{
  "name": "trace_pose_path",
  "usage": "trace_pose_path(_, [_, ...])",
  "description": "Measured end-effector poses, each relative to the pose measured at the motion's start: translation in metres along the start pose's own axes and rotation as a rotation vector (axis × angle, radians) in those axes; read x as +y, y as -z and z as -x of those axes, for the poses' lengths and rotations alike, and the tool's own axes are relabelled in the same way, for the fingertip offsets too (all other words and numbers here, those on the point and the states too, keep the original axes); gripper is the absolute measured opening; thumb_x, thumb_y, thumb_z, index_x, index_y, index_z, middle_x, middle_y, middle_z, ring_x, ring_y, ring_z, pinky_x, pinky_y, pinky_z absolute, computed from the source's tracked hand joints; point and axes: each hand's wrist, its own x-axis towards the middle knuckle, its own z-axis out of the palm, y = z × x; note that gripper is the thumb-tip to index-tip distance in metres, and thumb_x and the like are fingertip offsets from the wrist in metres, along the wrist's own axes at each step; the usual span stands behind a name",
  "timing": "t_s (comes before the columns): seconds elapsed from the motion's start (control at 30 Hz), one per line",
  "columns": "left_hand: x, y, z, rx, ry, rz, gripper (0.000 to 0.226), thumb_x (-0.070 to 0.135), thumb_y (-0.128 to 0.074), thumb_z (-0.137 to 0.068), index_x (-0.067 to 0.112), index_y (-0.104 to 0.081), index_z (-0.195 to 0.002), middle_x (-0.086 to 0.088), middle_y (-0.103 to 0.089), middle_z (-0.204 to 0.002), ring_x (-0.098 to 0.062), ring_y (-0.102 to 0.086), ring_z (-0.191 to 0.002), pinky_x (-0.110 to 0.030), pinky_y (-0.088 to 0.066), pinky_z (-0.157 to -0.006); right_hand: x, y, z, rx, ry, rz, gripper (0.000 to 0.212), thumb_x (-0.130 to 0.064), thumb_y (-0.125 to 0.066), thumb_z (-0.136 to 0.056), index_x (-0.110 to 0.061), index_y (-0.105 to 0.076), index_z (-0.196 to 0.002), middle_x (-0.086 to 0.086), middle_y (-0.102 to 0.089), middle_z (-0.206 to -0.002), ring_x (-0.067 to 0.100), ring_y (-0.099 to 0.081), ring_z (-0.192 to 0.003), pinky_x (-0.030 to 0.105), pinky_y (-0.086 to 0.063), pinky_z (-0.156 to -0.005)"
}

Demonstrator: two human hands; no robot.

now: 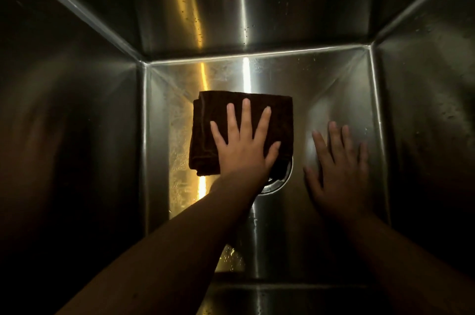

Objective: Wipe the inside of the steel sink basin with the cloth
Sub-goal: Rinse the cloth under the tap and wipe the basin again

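Fingers (246,114) of the left hand (244,150) lie spread flat on the folded dark cloth (277,119), gripping nothing, likely to press it evenly against the steel. The right hand (339,170), open too, rests on the bare floor of the sink basin (334,83), probably as a brace. The cloth half covers the drain (275,183). Farther off, the back wall (221,6) shows specks.

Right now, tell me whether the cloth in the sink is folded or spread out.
Folded. The dark cloth lies as a compact rectangle on the sink floor, layered edges stacked along its left side, with the left hand pressed flat on it.
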Motion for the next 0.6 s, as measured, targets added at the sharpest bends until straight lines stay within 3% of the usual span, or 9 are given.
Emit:
trace_pose_path(0.17, [0.037, 0.013, -0.034, 0.021, 0.094, 0.119, 0.068, 0.059, -0.011, -0.090, 0.030, -0.009, -0.151, -0.011, -0.003, -0.160, -0.036, 0.004, -0.145, -0.062, 0.005, -0.109, 0.001, 0.000, 0.000, 0.009, 0.004, 0.025, 0.069, -0.048, -0.031, -0.088, -0.020, -0.023, -0.151, 0.014, -0.018, -0.158, 0.031, -0.012, -0.146, 0.056, -0.010, -0.114])
trace_pose_path(0.3, [0.077, 0.025, -0.071, 0.006, 0.215, 0.236, 0.066, 0.057, -0.022, -0.095, 0.029, -0.006, -0.152, -0.010, 0.006, -0.159, -0.036, 0.012, -0.144, -0.061, 0.015, -0.106, 0.001, -0.002, 0.000, 0.009, -0.007, 0.057, 0.070, -0.048, -0.033, -0.087, -0.017, -0.025, -0.149, 0.013, -0.020, -0.158, 0.030, -0.013, -0.146, 0.052, -0.007, -0.114])
trace_pose_path(0.43, [0.083, 0.040, -0.088, -0.093, 0.156, 0.413, 0.061, 0.051, -0.021, -0.099, 0.027, 0.000, -0.152, -0.007, 0.016, -0.158, -0.030, 0.022, -0.142, -0.054, 0.022, -0.105, 0.000, 0.000, 0.000, -0.027, -0.026, 0.031, 0.070, -0.050, -0.030, -0.089, -0.021, -0.017, -0.151, 0.010, -0.014, -0.159, 0.026, -0.006, -0.147, 0.052, -0.007, -0.116])
trace_pose_path(0.53, [0.040, 0.051, -0.070, 0.021, 0.036, 0.541, 0.057, 0.042, -0.030, -0.100, 0.025, -0.014, -0.152, -0.003, -0.003, -0.160, -0.021, 0.001, -0.147, -0.048, 0.000, -0.116, -0.002, 0.006, 0.002, -0.043, -0.015, -0.030, 0.072, -0.051, -0.028, -0.088, -0.017, -0.022, -0.152, 0.011, -0.015, -0.159, 0.027, -0.009, -0.147, 0.055, -0.010, -0.116])
trace_pose_path(0.6, [-0.011, 0.049, -0.049, 0.136, 0.083, 0.468, 0.057, 0.036, -0.038, -0.099, 0.023, -0.019, -0.151, -0.004, -0.013, -0.159, -0.021, -0.011, -0.146, -0.047, -0.010, -0.116, -0.005, 0.011, 0.002, -0.011, -0.039, -0.098, 0.073, -0.050, -0.032, -0.088, -0.010, -0.028, -0.150, 0.015, -0.021, -0.157, 0.029, -0.014, -0.146, 0.055, -0.012, -0.115])
